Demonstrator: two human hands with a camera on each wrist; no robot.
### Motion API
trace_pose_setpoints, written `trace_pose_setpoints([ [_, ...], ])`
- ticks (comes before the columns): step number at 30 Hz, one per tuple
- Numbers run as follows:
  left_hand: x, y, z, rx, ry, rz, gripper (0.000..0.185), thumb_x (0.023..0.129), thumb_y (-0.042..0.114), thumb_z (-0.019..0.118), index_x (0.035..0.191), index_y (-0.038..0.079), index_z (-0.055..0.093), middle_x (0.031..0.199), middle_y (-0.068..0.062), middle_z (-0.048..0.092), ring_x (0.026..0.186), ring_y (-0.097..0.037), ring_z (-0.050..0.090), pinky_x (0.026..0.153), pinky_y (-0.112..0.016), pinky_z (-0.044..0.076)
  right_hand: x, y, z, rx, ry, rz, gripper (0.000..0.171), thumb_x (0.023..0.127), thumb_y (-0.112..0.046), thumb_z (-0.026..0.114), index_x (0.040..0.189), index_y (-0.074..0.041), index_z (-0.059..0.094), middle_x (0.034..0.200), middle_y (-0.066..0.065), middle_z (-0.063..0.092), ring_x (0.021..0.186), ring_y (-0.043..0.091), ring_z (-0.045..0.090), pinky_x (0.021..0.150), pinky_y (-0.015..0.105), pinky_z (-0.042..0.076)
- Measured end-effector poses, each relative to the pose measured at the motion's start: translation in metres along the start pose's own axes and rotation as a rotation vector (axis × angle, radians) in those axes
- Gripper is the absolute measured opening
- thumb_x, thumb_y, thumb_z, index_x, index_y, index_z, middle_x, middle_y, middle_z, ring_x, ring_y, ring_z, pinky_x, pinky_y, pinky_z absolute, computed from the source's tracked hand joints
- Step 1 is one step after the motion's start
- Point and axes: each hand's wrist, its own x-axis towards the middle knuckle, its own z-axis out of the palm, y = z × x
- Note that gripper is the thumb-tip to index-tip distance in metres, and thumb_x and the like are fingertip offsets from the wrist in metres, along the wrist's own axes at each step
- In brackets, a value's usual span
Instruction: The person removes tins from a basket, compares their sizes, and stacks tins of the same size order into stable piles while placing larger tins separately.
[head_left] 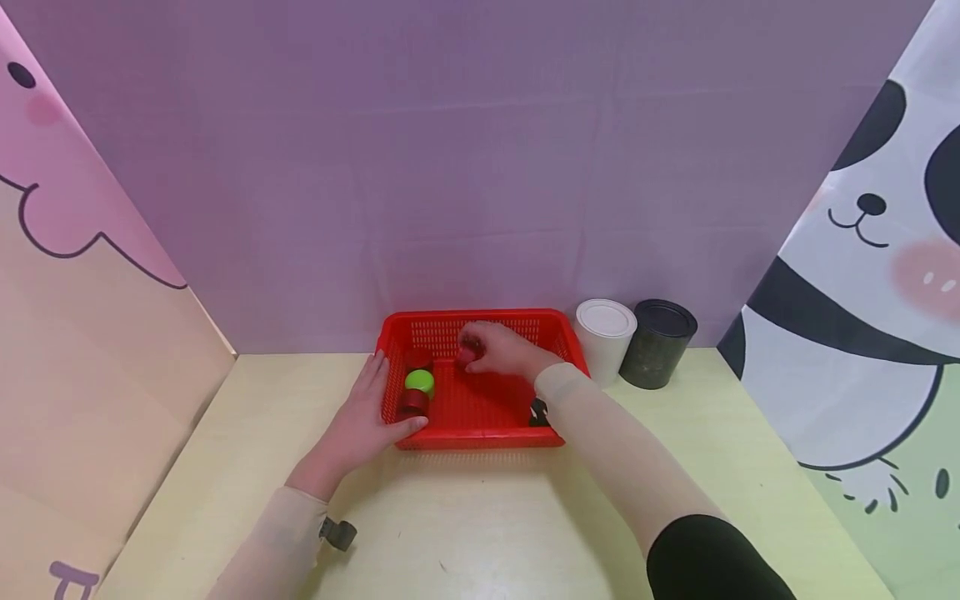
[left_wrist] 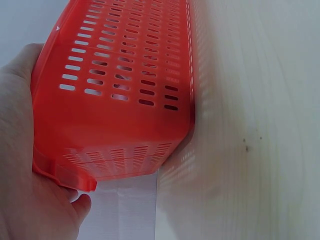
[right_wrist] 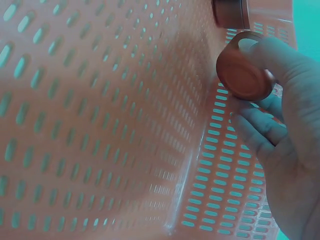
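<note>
A red perforated plastic basket (head_left: pixel 480 437) stands on the table against the backdrop. My left hand (head_left: pixel 372 417) holds its front left corner, thumb over the front rim and fingers along the left side; the left wrist view shows the palm against the rim (left_wrist: pixel 75 175). Inside the basket my right hand (head_left: pixel 504 348) pinches a small round reddish piece with a loop at its edge (right_wrist: pixel 245 77), above the perforated floor. At the basket's left lie a bright green round piece (head_left: pixel 420 382) and two dark red round pieces, one behind (head_left: pixel 418 359) and one in front (head_left: pixel 414 402).
A small black-and-white item (head_left: pixel 537 413) lies in the basket's front right corner, partly hidden by the right forearm. Right of the basket stand a white lidded can (head_left: pixel 604 337) and a black lidded can (head_left: pixel 657 346). Printed panels flank the pale table (head_left: pixel 465 533).
</note>
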Motion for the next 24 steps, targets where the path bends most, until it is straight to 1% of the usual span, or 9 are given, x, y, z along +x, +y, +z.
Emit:
trace_pose_setpoints([
  [6, 0.0, 0.0, -0.001, -0.001, 0.003, 0.006, 0.13, 0.086, 0.051, 0.093, 0.178, 0.008, 0.012, 0.185, -0.012, 0.009, 0.17, -0.039, 0.01, 0.109, -0.063, 0.056, 0.0, -0.004, -0.002, 0.037, 0.025, -0.015, 0.059, 0.091, -0.013, 0.094, 0.143, -0.014, 0.065, 0.127, -0.003, 0.069, 0.116, 0.023, 0.065, 0.1, 0.037, 0.064],
  [11, 0.0, 0.001, 0.0, -0.01, 0.001, 0.009, 0.129, 0.086, 0.053, 0.092, 0.178, 0.009, 0.013, 0.185, -0.011, 0.01, 0.169, -0.037, 0.011, 0.108, -0.063, 0.057, 0.0, -0.009, -0.007, 0.023, 0.077, -0.036, 0.056, 0.092, -0.017, 0.093, 0.141, -0.012, 0.065, 0.124, -0.002, 0.069, 0.113, 0.023, 0.065, 0.098, 0.037, 0.064],
  [15, 0.0, 0.0, 0.0, 0.0, 0.001, 0.009, 0.13, 0.086, 0.054, 0.092, 0.178, 0.01, 0.013, 0.185, -0.01, 0.01, 0.169, -0.037, 0.012, 0.107, -0.062, 0.058, -0.001, -0.013, -0.015, 0.047, 0.115, -0.054, 0.055, 0.092, -0.02, 0.093, 0.139, -0.013, 0.064, 0.124, -0.001, 0.069, 0.114, 0.024, 0.065, 0.096, 0.038, 0.065],
  [17, 0.0, -0.001, 0.001, 0.001, 0.002, 0.01, 0.13, 0.086, 0.053, 0.092, 0.178, 0.01, 0.012, 0.185, -0.011, 0.01, 0.169, -0.037, 0.012, 0.107, -0.063, 0.058, -0.001, -0.014, -0.019, 0.057, 0.128, -0.069, 0.056, 0.092, -0.019, 0.093, 0.139, -0.011, 0.064, 0.125, 0.0, 0.069, 0.116, 0.024, 0.065, 0.097, 0.039, 0.065],
  [20, 0.0, -0.002, 0.001, 0.005, 0.002, 0.011, 0.13, 0.086, 0.057, 0.091, 0.178, 0.009, 0.013, 0.185, -0.011, 0.01, 0.169, -0.037, 0.011, 0.108, -0.063, 0.057, -0.002, -0.016, -0.026, 0.058, 0.137, -0.096, 0.052, 0.093, -0.017, 0.091, 0.137, -0.011, 0.064, 0.125, 0.002, 0.069, 0.117, 0.026, 0.066, 0.1, 0.041, 0.064],
  [24, 0.0, -0.001, 0.0, 0.016, -0.002, 0.011, 0.13, 0.086, 0.06, 0.089, 0.178, 0.006, 0.013, 0.185, -0.012, 0.009, 0.169, -0.038, 0.011, 0.11, -0.064, 0.055, -0.006, -0.024, -0.039, 0.081, 0.144, -0.103, 0.047, 0.095, -0.015, 0.089, 0.135, -0.015, 0.064, 0.126, 0.004, 0.068, 0.119, 0.028, 0.066, 0.103, 0.043, 0.062],
])
